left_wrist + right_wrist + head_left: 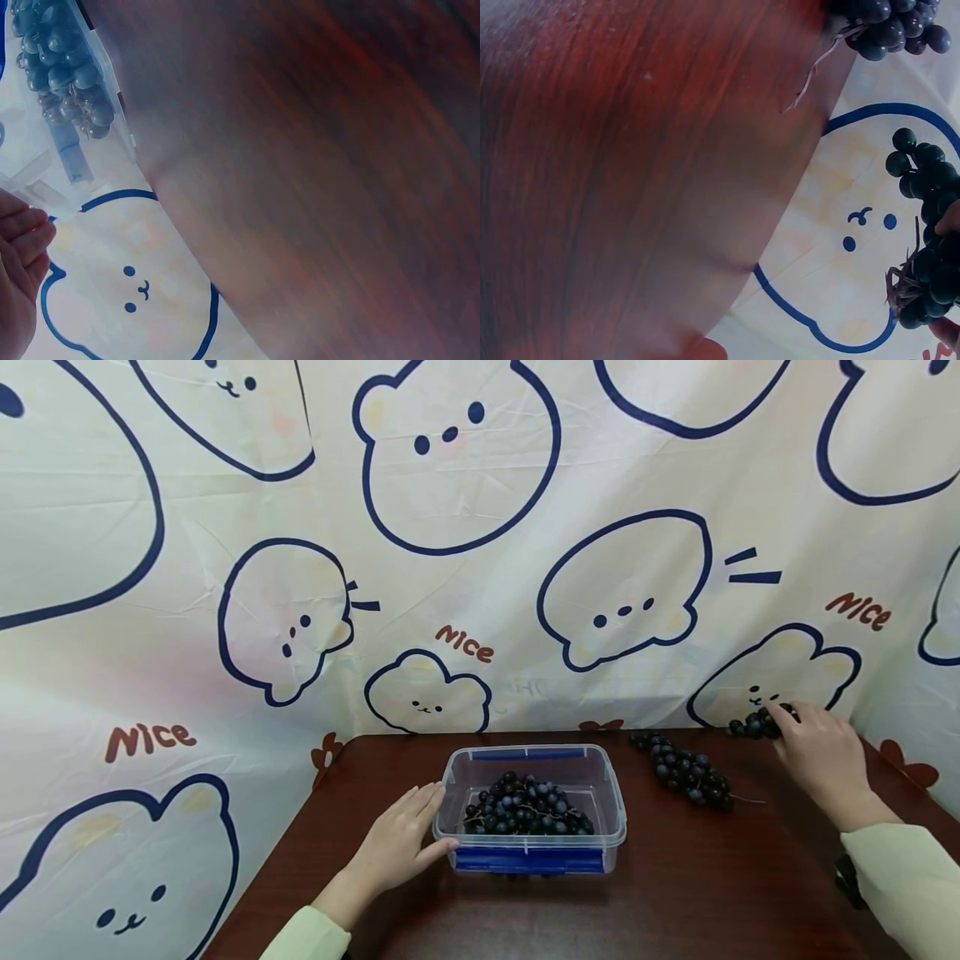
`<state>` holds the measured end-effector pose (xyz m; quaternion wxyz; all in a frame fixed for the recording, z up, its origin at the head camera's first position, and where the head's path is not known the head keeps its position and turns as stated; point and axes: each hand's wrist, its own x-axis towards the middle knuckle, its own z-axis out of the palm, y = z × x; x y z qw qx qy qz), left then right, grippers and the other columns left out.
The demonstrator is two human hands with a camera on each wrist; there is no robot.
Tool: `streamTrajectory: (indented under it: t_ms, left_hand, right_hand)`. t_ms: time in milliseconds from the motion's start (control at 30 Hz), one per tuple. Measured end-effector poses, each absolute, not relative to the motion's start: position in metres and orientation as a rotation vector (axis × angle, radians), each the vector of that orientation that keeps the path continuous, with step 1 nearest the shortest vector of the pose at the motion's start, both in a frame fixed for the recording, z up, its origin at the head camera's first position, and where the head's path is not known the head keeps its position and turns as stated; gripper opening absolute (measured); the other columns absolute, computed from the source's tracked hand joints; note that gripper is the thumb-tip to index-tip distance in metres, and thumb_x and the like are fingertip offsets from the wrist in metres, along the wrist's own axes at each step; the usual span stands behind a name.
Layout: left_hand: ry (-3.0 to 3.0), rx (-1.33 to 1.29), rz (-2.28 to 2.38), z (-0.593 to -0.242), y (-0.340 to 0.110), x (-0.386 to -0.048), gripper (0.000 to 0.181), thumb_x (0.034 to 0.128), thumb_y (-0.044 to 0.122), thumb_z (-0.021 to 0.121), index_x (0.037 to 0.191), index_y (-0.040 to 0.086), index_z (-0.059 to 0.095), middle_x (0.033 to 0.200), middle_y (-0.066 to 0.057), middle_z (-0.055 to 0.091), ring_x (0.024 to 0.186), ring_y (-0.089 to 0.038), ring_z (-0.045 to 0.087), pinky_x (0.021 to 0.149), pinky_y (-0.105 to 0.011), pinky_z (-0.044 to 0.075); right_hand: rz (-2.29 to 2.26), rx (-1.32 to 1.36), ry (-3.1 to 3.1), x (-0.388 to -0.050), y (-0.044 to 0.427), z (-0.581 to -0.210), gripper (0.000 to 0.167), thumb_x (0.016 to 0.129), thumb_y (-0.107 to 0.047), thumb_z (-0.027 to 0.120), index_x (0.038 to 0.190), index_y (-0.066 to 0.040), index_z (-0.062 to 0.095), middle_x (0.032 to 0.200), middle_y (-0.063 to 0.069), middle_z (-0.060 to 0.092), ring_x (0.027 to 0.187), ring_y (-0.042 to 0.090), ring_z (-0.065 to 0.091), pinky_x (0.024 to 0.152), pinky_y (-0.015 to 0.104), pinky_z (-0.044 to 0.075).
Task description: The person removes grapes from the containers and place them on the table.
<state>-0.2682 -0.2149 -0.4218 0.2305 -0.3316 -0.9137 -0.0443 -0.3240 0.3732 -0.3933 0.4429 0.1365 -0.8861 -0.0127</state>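
At the far right of the table, my right hand (821,752) grips a small bunch of dark grapes (757,723), raised above the tabletop. In the right wrist view the held grapes (930,187) show at the right edge, with a dry stem and part of my fingers. My left hand (405,831) touches the left side of a clear plastic container (617,793) with blue clips, its fingers straight. A pile of dark grapes (525,806) lies inside the container. Another bunch of grapes (690,771) lies on the table between the container and my right hand.
The dark brown table (675,893) ends at the back against a pale curtain (517,585) printed with blue cartoon outlines. More curtain closes in on the left and right sides. A thin stem (750,800) sticks out rightward from the bunch on the table.
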Motion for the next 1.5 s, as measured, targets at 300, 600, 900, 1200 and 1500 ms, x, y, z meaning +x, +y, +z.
streamTrajectory:
  t_ms: [300,600,900,1200,1500]
  left_hand:
    - [-2.519,-0.908,-0.117,-0.421,-0.215,-0.268,0.075,0.0921,0.057,0.056,0.135,-0.005,0.054,0.14,-0.018,0.051,0.131,-0.028,0.047,0.11,-0.042,0.032]
    - [-2.529,-0.911,-0.118,-0.421,-0.215,-0.268,0.076,0.0926,0.057,0.055,0.135,-0.006,0.053,0.14,-0.018,0.051,0.131,-0.028,0.046,0.111,-0.043,0.032]
    - [-2.522,-0.918,-0.107,-0.421,-0.214,-0.269,0.075,0.0926,0.057,0.055,0.135,-0.005,0.053,0.14,-0.018,0.051,0.131,-0.028,0.046,0.111,-0.043,0.032]
    - [-2.525,-0.91,-0.098,-0.421,-0.214,-0.268,0.076,0.0927,0.058,0.054,0.135,-0.005,0.054,0.139,-0.018,0.051,0.131,-0.029,0.047,0.11,-0.044,0.032]
    - [-2.527,-0.909,-0.092,-0.42,-0.213,-0.268,0.076,0.0923,0.057,0.055,0.135,-0.006,0.054,0.14,-0.019,0.051,0.131,-0.028,0.046,0.111,-0.043,0.032]
  right_hand:
    - [-0.044,0.303,-2.267,-0.329,0.376,-0.401,0.06,0.061,0.003,0.081,0.117,0.004,0.058,0.098,0.037,0.058,0.075,0.049,0.058,0.054,0.06,0.047]
    - [-0.041,0.32,-2.29,-0.334,0.379,-0.411,0.049,0.062,0.005,0.079,0.107,0.006,0.059,0.091,0.035,0.057,0.064,0.045,0.056,0.045,0.056,0.046]
    - [-0.036,0.339,-2.348,-0.335,0.379,-0.417,0.047,0.063,0.005,0.079,0.105,0.006,0.058,0.088,0.033,0.056,0.063,0.042,0.056,0.041,0.052,0.044]
    - [-0.048,0.276,-2.516,-0.334,0.377,-0.415,0.044,0.071,-0.001,0.079,0.107,0.006,0.056,0.081,0.03,0.054,0.059,0.039,0.054,0.043,0.051,0.045]
    - [0.012,0.226,-2.613,-0.333,0.379,-0.412,0.04,0.075,-0.001,0.075,0.109,0.01,0.055,0.086,0.033,0.056,0.067,0.043,0.058,0.053,0.055,0.049]
